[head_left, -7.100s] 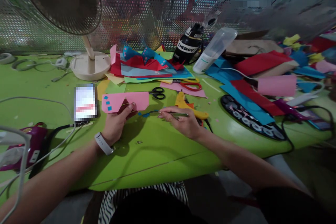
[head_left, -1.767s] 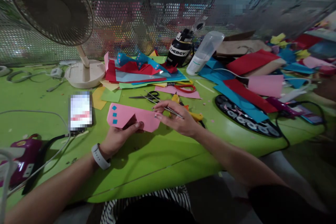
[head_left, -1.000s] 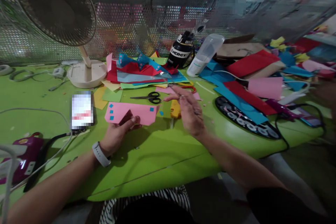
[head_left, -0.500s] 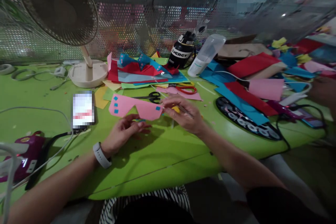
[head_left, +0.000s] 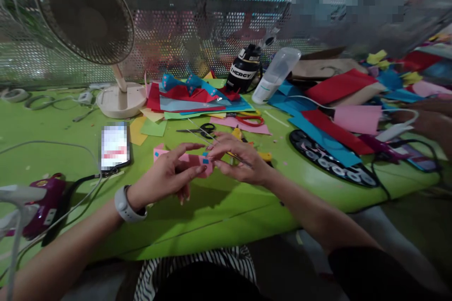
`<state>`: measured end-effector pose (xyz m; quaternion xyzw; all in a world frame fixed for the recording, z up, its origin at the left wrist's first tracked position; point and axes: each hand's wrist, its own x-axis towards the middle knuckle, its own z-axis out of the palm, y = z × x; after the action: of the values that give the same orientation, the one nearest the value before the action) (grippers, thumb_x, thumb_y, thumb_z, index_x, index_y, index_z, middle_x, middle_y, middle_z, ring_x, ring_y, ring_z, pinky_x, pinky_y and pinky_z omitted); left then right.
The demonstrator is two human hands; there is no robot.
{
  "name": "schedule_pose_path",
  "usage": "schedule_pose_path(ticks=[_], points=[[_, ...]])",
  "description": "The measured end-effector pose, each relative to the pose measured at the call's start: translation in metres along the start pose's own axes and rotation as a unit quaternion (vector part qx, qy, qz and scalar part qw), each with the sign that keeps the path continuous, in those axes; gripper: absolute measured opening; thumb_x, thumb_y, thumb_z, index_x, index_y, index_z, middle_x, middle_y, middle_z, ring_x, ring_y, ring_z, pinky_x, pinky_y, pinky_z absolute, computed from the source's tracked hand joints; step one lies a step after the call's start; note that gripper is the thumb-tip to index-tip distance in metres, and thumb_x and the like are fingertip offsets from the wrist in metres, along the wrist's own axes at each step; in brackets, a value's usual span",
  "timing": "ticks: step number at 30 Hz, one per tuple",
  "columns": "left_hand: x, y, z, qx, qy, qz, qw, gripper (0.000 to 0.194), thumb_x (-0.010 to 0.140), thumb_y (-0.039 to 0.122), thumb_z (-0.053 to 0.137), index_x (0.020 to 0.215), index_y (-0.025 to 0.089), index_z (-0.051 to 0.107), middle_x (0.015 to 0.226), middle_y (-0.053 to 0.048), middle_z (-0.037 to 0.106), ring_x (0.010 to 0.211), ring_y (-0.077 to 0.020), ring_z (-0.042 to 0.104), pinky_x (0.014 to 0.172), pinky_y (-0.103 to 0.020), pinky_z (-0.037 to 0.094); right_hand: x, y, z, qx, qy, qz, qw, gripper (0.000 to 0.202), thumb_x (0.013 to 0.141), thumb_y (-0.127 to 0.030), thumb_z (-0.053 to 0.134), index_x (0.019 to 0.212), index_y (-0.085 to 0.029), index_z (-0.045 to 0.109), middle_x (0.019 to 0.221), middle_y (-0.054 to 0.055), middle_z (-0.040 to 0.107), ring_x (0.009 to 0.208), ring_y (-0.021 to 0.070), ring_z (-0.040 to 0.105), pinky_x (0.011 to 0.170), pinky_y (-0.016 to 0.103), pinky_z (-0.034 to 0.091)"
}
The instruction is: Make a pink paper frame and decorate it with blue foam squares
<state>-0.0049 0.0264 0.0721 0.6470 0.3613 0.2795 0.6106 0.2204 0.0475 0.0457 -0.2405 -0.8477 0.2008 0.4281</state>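
A notched pink paper strip (head_left: 159,152) with small blue squares is held low over the green table. My right hand (head_left: 240,155) pinches the strip's right end between thumb and fingertips. Thin metal tweezers (head_left: 197,129) also lie in that hand, their tips pointing up and away to the left. My left hand (head_left: 174,169) is in front of the strip, covering its middle. Its fingers are spread, with the thumb tip beside a blue square (head_left: 205,161) at the strip's right end. Black-handled scissors (head_left: 207,129) lie just beyond.
A fan (head_left: 122,99), a phone (head_left: 115,146) and cables are to the left. Behind are stacked coloured papers (head_left: 190,103), a black bottle (head_left: 243,70) and a clear bottle (head_left: 277,75). A black palette (head_left: 318,160) lies right, near another person's hand (head_left: 420,120).
My left hand has moved over the strip and now hides its middle. The strip has come lower and tilted. Two blue squares now show near its right end, where one was visible before.
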Motion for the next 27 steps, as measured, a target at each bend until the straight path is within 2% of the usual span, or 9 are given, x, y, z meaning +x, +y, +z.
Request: schedule_pose_path(ticks=[3, 5, 8, 11, 14, 16, 20, 23, 27], points=[[0.003, -0.005, 0.000, 0.006, -0.013, -0.020, 1.000, 0.034, 0.086, 0.040, 0.062, 0.110, 0.017, 0.055, 0.062, -0.002, 0.069, 0.038, -0.0136, 0.062, 0.034, -0.017, 0.046, 0.001, -0.001, 0.004, 0.008, 0.006, -0.005, 1.000, 0.022, 0.085, -0.019, 0.059, 0.104, -0.029, 0.063, 0.083, -0.002, 0.070, 0.086, 0.0171, 0.066, 0.103, 0.047, 0.042], [0.004, -0.008, 0.000, 0.013, -0.026, -0.023, 0.999, 0.026, 0.087, 0.040, 0.060, 0.100, 0.018, 0.054, 0.057, -0.001, 0.067, 0.038, -0.0131, 0.062, 0.034, -0.016, 0.046, 0.000, -0.001, 0.007, 0.005, 0.001, -0.012, 1.000, 0.024, 0.086, -0.020, 0.059, 0.107, -0.030, 0.063, 0.083, -0.002, 0.070, 0.084, 0.0171, 0.066, 0.102, 0.046, 0.044], [0.005, -0.011, -0.002, 0.003, -0.045, -0.023, 0.999, 0.025, 0.090, 0.043, 0.057, 0.094, 0.019, 0.052, 0.049, 0.002, 0.063, 0.038, -0.0118, 0.061, 0.036, -0.015, 0.047, -0.003, -0.001, 0.005, -0.018, 0.005, -0.001, 1.000, 0.028, 0.091, -0.023, 0.051, 0.116, -0.033, 0.062, 0.096, 0.000, 0.072, 0.093, 0.0193, 0.066, 0.103, 0.045, 0.043], [0.007, -0.013, -0.007, -0.018, -0.020, -0.015, 1.000, 0.027, 0.090, 0.044, 0.057, 0.093, 0.018, 0.051, 0.050, 0.002, 0.063, 0.038, -0.0112, 0.061, 0.037, -0.014, 0.045, -0.011, -0.002, -0.001, -0.020, 0.078, 0.054, 0.995, 0.030, 0.095, -0.037, 0.044, 0.120, -0.035, 0.062, 0.114, 0.002, 0.069, 0.109, 0.0243, 0.062, 0.102, 0.047, 0.044], [0.010, -0.015, -0.014, -0.028, 0.017, 0.006, 0.999, 0.029, 0.090, 0.045, 0.058, 0.092, 0.017, 0.051, 0.054, 0.000, 0.066, 0.041, -0.0116, 0.062, 0.039, -0.016, 0.047, -0.021, -0.001, -0.005, 0.047, 0.173, 0.121, 0.976, 0.039, 0.095, -0.051, 0.038, 0.116, -0.033, 0.065, 0.105, 0.004, 0.069, 0.100, 0.0266, 0.065, 0.089, 0.047, 0.053], [0.011, -0.017, -0.018, -0.028, 0.031, 0.019, 0.999, 0.030, 0.089, 0.045, 0.059, 0.091, 0.016, 0.052, 0.056, -0.002, 0.067, 0.044, -0.0121, 0.063, 0.042, -0.018, 0.049, -0.025, 0.000, -0.004, 0.124, 0.209, 0.148, 0.959, 0.041, 0.096, -0.051, 0.035, 0.107, -0.031, 0.070, 0.096, 0.004, 0.070, 0.090, 0.0247, 0.068, 0.082, 0.045, 0.056], [0.011, -0.019, -0.022, -0.034, 0.039, 0.030, 0.998, 0.030, 0.089, 0.046, 0.058, 0.091, 0.016, 0.053, 0.057, -0.002, 0.068, 0.045, -0.0121, 0.064, 0.045, -0.020, 0.052, -0.028, 0.006, 0.004, 0.234, 0.191, 0.188, 0.935, 0.038, 0.096, -0.045, 0.040, 0.095, -0.026, 0.073, 0.086, 0.004, 0.072, 0.082, 0.0229, 0.069, 0.076, 0.042, 0.057], [0.010, -0.019, -0.023, -0.043, 0.042, 0.025, 0.998, 0.029, 0.089, 0.045, 0.058, 0.091, 0.016, 0.053, 0.057, -0.002, 0.068, 0.045, -0.0116, 0.063, 0.044, -0.019, 0.051, -0.030, 0.010, 0.007, 0.247, 0.169, 0.219, 0.928, 0.037, 0.095, -0.044, 0.044, 0.096, -0.023, 0.074, 0.088, 0.005, 0.072, 0.082, 0.0236, 0.070, 0.076, 0.043, 0.057], [0.010, -0.020, -0.022, -0.049, 0.048, 0.025, 0.997, 0.028, 0.090, 0.043, 0.058, 0.092, 0.016, 0.053, 0.056, -0.002, 0.068, 0.045, -0.0114, 0.063, 0.046, -0.019, 0.052, -0.030, 0.010, 0.007, 0.257, 0.191, 0.209, 0.924, 0.033, 0.095, -0.041, 0.046, 0.096, -0.024, 0.074, 0.090, 0.005, 0.073, 0.082, 0.0231, 0.070, 0.076, 0.042, 0.058]])
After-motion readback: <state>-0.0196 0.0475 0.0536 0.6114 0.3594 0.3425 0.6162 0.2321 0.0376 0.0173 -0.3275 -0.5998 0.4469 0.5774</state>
